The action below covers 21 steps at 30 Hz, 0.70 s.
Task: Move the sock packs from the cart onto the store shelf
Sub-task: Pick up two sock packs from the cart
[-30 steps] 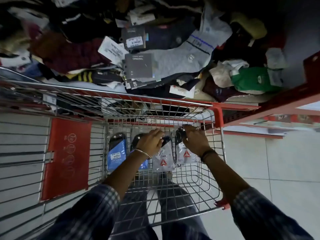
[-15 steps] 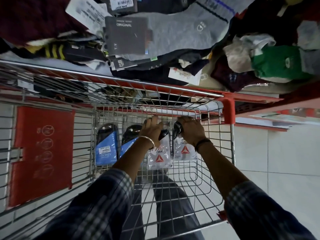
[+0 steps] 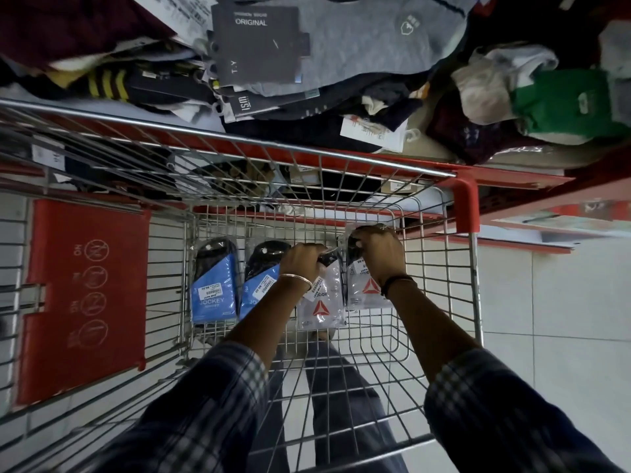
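Several sock packs lie side by side on the floor of the wire cart point(image 3: 440, 302). Two are blue packs: one point(image 3: 214, 285) at the left and another point(image 3: 259, 281) beside it. Two are clear packs with a red triangle logo. My left hand point(image 3: 304, 262) is closed on the top of the left clear pack point(image 3: 321, 302). On the top of the right clear pack point(image 3: 367, 288) my right hand point(image 3: 377, 254) has its grip. Both packs still rest in the cart. Above the cart, the store shelf point(image 3: 512, 175) with a red edge holds a heap of socks.
A red fold-down flap point(image 3: 85, 295) fills the cart's left part. The shelf heap includes a grey sock with a dark card point(image 3: 259, 42), a green item point(image 3: 563, 104) and dark maroon fabric point(image 3: 68, 25). White floor tiles point(image 3: 563, 319) lie to the right.
The view has moved closer to the cart and shelf. Both hands have stayed on the tops of the two clear packs, which have not left the cart floor.
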### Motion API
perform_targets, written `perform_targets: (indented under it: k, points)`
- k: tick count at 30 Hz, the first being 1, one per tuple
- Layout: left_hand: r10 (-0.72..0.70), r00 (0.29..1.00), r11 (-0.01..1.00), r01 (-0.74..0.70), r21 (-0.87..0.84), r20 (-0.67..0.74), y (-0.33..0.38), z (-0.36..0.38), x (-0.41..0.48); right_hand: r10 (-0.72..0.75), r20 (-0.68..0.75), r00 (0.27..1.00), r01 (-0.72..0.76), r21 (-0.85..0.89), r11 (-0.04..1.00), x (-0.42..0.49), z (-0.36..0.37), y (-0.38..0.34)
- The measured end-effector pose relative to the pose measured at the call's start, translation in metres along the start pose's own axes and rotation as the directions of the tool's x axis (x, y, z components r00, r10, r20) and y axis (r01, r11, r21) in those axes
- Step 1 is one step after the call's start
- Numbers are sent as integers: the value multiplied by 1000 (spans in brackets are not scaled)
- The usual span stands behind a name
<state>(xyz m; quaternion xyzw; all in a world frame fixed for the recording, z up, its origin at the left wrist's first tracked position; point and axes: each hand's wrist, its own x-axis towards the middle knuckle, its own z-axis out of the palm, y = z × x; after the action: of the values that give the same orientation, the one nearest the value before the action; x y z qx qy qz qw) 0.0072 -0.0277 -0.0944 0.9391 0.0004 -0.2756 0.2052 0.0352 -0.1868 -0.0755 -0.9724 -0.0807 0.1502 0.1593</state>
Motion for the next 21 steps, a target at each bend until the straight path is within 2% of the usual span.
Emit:
perform_targets:
  k: [4,9,11,14,17,21]
  points:
    - [21,999,994,-17,106,-28,1,-5,-9,-43,-47,998,44,11,999,-9,-1,-1]
    - [93,991,972,-71,222,-93,3,-24,-39,-65,-193,979,76,55,996,-39,-18,-8]
    - [115,978,975,-77,209,-173,5,-40,-55,-58,-243,968,77,67,995,-49,-31,-16]
    - [169,937,984,-144,103,-307,11,-74,-76,-49,-295,954,82,101,992,-56,-52,-31]
    - [296,843,955,-251,159,-450,15,-113,-100,-69,-364,929,116,107,988,-66,-80,-49]
    - [334,752,942,-295,163,-568,14,-155,-122,-155,-510,846,221,71,973,-79,-123,-70]
